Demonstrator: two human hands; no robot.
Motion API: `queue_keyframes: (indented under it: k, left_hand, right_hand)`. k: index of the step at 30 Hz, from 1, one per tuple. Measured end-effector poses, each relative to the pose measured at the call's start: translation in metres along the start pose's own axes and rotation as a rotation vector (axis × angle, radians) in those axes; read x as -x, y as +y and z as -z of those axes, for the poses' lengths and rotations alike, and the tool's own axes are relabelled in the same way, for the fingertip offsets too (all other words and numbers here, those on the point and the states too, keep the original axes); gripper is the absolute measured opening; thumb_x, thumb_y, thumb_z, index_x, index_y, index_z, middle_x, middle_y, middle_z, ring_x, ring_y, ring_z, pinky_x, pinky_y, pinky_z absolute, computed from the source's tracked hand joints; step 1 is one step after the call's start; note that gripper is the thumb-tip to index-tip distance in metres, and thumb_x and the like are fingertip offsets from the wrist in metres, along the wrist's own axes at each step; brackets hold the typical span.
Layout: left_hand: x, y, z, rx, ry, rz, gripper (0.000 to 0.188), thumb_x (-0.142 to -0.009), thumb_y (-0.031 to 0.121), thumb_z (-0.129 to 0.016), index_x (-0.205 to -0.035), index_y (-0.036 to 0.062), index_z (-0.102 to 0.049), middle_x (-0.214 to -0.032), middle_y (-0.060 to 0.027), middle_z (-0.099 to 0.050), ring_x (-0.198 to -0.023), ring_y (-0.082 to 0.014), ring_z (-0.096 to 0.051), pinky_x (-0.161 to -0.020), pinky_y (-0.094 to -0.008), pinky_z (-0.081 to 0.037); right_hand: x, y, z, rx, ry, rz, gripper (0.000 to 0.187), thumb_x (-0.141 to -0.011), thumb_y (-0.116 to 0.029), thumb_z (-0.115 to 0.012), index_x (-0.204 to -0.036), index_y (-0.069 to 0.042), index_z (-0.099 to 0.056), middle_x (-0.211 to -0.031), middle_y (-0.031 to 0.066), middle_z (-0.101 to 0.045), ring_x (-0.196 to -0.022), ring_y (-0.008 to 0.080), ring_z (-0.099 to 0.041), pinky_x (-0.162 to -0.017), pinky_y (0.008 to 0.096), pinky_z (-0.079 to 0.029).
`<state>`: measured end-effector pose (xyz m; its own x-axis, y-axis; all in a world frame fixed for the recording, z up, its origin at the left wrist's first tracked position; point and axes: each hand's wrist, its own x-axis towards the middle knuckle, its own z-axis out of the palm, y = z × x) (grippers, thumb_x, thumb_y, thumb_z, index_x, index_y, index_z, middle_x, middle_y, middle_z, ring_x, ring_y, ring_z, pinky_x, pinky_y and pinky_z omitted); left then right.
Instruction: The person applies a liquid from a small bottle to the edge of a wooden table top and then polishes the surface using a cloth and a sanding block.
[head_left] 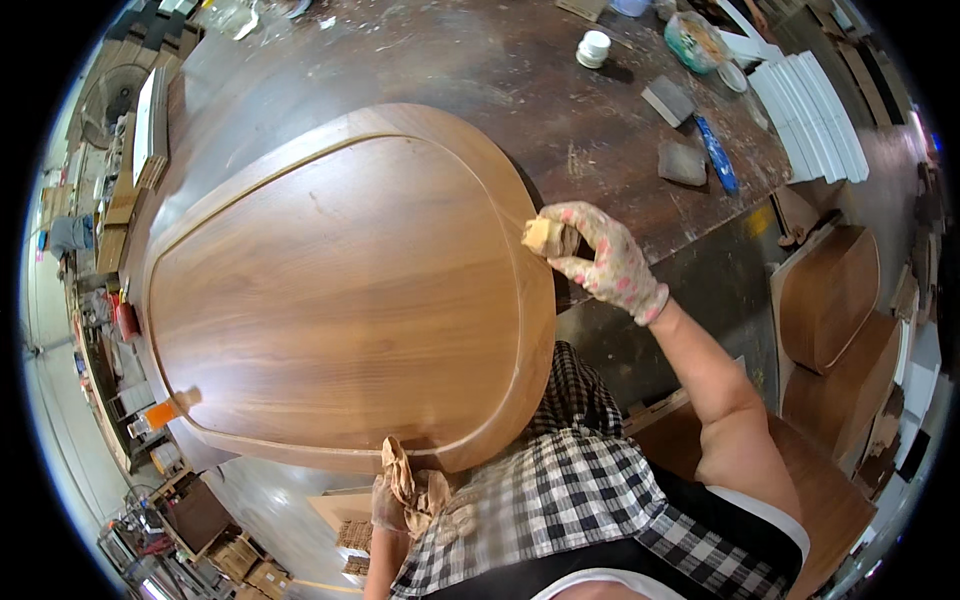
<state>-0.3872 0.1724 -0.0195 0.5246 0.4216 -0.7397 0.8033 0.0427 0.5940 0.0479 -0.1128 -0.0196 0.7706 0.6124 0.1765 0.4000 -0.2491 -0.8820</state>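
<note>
A large rounded wooden panel (340,290) with a raised lip inside its edge lies in front of me. My right hand (610,260), in a pale flower-patterned glove, is closed on a small yellow and brown wad (548,238); I cannot tell whether it is sponge or folded cloth. The wad is at the panel's right edge, and whether it touches is unclear. By the near edge, my left hand (388,508), in a pale glove, is closed around crumpled brown paper or cloth (412,485). Most of its fingers are hidden behind the folds.
On the dark worktable (330,70) are a white bottle (592,50), a plastic tub (694,42), grey blocks (682,162) and a blue-handled tool (716,155). White boards (810,115) and more wooden panels (832,295) stand right. An orange bottle (155,416) is at the left.
</note>
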Motion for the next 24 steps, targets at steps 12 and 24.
queue_keyframes:
  k: [12,24]
  left_hand:
    - [-0.065,-0.014,-0.055,-0.122,-0.173,-0.327,0.030,-0.106,0.023,-0.049,-0.119,-0.0010,-0.059,-0.096,-0.0108,-0.068,-0.081,-0.0230,-0.068,-0.069,-0.0359,-0.058]
    - [-0.063,0.044,-0.083,-0.581,-0.160,-0.547,0.029,-0.084,0.020,-0.072,-0.109,0.0057,-0.066,-0.088,-0.0136,-0.069,-0.079,-0.0318,-0.066,-0.069,-0.0415,-0.052]
  right_hand:
    - [0.128,-0.035,-0.008,-0.067,0.086,-0.136,0.046,-0.081,-0.016,-0.079,-0.123,-0.005,-0.061,-0.117,0.0133,-0.066,-0.107,0.0273,-0.066,-0.094,0.0386,-0.054]
    - [0.007,0.032,0.043,0.204,0.291,0.091,0.029,-0.082,-0.013,-0.075,-0.109,-0.013,-0.062,-0.104,0.0049,-0.067,-0.097,0.0208,-0.066,-0.088,0.0387,-0.053]
